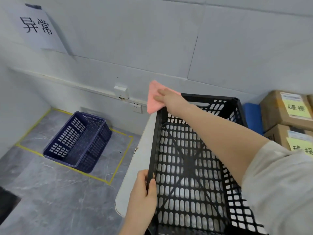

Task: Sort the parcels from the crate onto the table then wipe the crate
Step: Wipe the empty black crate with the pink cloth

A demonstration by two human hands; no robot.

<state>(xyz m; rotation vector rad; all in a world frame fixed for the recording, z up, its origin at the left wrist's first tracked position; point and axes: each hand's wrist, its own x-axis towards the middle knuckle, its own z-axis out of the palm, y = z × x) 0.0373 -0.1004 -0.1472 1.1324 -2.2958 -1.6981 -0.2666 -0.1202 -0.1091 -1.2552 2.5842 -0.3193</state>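
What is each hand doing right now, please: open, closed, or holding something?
Left hand: closed, gripping the black crate by its left rim.
Right hand: closed, holding the pink cloth at the crate's far left corner.

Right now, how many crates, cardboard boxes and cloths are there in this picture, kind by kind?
Crates: 2, the black crate and the blue crate.
Cardboard boxes: 2 plainly in view, the upper cardboard box stacked on the lower cardboard box.
Cloths: 1, the pink cloth.
Total: 5.
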